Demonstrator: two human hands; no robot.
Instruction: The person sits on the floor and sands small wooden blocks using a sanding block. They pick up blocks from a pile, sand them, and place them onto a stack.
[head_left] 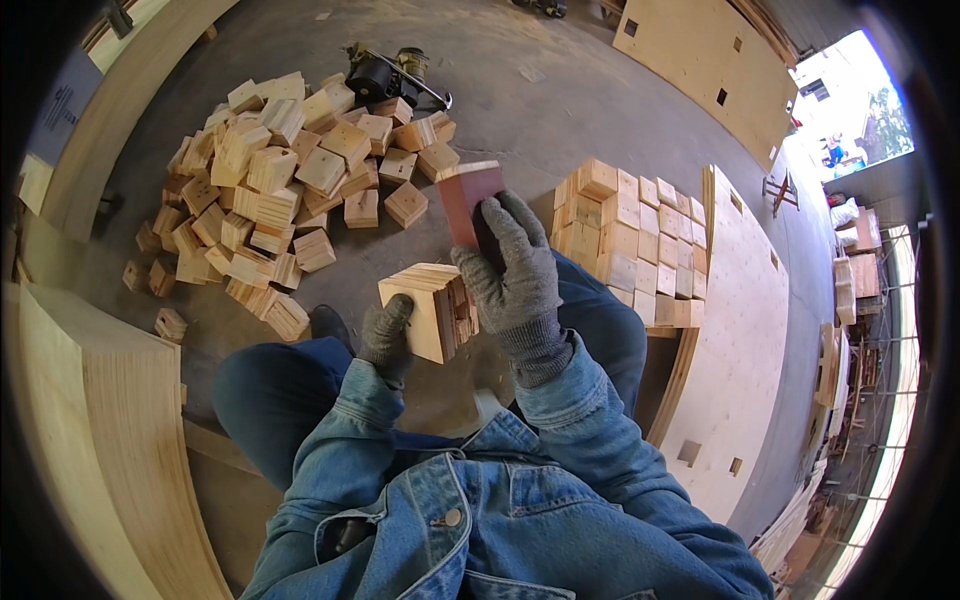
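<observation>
gloved left hand (386,338) grips layered wood block (428,310); right hand (510,268) presses reddish sanding pad (468,200).

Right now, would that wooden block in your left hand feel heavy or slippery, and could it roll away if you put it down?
The wooden block is probably light: the left hand alone props it up. It looks stiff, made of glued layers. Its bare, flat faces should grip the knit glove rather than slide, and once set down it likely sits still, like the squared stack of blocks nearby.

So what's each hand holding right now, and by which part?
Left hand grips the wooden block at its lower left side. Right hand holds the reddish sanding pad by its lower end.
</observation>
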